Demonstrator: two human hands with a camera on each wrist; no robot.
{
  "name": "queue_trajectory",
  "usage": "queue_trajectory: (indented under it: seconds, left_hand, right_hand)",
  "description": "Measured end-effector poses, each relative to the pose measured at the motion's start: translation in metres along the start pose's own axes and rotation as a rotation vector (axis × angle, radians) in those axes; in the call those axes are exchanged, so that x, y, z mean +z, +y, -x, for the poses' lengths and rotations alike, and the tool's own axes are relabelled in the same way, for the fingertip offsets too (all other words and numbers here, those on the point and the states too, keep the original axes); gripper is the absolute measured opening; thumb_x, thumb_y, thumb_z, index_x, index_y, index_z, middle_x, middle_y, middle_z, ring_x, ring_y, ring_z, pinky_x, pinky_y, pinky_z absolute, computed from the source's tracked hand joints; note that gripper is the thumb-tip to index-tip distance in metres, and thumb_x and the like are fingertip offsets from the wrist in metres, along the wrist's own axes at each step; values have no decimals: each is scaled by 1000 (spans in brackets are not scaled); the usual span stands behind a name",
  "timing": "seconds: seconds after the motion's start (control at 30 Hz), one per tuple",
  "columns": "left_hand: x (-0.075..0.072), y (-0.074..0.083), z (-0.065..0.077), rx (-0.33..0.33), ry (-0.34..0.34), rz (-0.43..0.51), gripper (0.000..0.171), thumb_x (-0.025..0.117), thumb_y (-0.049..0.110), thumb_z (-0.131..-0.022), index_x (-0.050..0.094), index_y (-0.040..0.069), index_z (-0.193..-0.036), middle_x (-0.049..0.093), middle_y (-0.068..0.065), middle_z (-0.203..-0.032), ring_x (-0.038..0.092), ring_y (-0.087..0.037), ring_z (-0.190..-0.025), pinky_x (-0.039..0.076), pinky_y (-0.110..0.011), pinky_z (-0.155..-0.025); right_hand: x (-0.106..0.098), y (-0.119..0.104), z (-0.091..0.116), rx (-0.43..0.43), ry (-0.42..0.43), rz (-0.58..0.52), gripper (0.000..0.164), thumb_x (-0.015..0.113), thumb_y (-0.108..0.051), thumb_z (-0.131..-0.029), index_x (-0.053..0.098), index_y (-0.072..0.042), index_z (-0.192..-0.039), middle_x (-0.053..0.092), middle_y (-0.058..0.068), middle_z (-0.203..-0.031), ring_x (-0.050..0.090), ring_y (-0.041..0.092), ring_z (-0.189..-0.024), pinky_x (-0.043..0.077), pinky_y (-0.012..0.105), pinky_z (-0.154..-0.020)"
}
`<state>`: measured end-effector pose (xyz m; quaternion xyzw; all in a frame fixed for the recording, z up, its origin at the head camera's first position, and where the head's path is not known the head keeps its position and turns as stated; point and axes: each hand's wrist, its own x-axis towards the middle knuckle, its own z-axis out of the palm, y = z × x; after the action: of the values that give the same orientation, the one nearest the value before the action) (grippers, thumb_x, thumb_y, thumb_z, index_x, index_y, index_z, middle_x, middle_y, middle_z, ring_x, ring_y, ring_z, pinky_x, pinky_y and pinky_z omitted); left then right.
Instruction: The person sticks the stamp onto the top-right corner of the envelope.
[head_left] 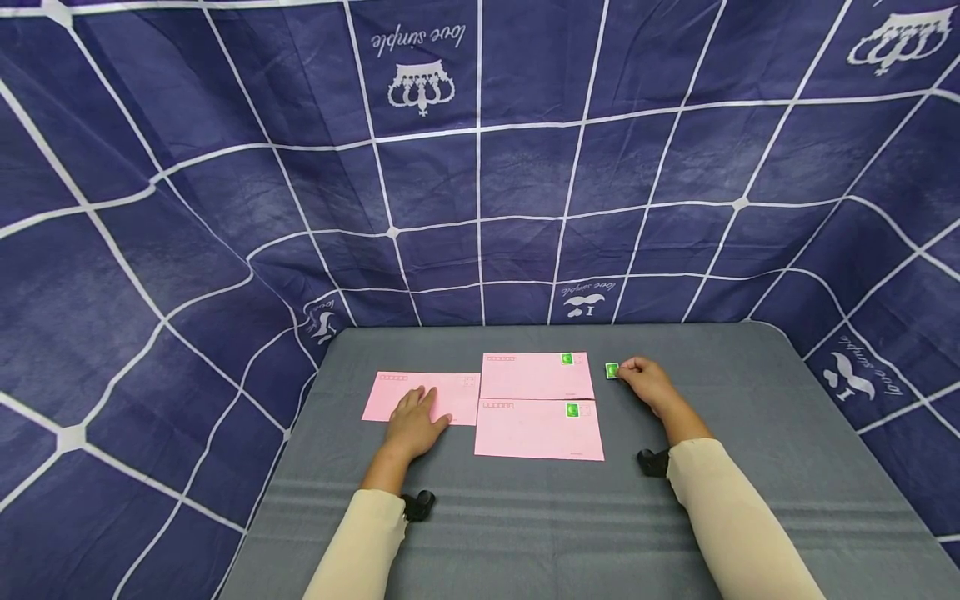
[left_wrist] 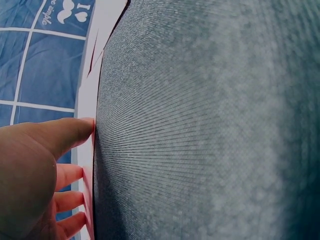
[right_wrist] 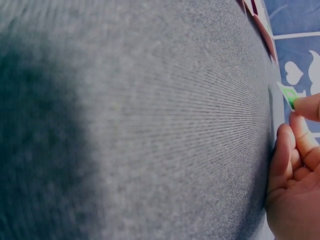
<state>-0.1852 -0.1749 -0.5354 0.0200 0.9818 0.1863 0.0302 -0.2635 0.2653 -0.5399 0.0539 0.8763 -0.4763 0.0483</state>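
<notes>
My left hand [head_left: 415, 423] rests with spread fingers on a pink envelope [head_left: 382, 402] at the left, which has a row of small boxes and no stamp on it. In the left wrist view the thumb and fingertips [left_wrist: 75, 172] touch the envelope's surface. My right hand [head_left: 651, 385] pinches a small green stamp with a white border [head_left: 612, 371] by its edge, right of the envelopes. From the right wrist, the stamp [right_wrist: 288, 96] shows tilted up between thumb and finger, above the cloth.
Two more pink envelopes, an upper one [head_left: 532, 379] and a lower one [head_left: 532, 433], lie edge to edge in the middle. Each bears a green stamp near its upper right corner. A grey cloth [head_left: 540, 525] covers the table; blue checked fabric [head_left: 525, 175] hangs behind and at both sides.
</notes>
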Motion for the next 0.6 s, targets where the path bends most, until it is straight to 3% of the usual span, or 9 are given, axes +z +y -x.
queue_trajectory:
  seconds: [0.3,0.6]
  left_hand:
    - [0,1,1,-4,-6,11,69,62,41,-96,44,3,-151,39,-24,-158,30,-44,-150,27,-62,-119]
    - [-2,1,0,-9,-13,2,70,62,42,-97,43,3,-152,38,-24,-158,30,-44,-150,27,-62,-120]
  right_hand:
    - [2,3,-2,13,7,7,25,60,-19,-96,62,4,-107,61,14,-99,51,18,-83,41,28,-71]
    - [1,4,-2,12,11,-3,25,61,-19,-95,63,3,-106,60,11,-97,50,17,-83,41,27,-71]
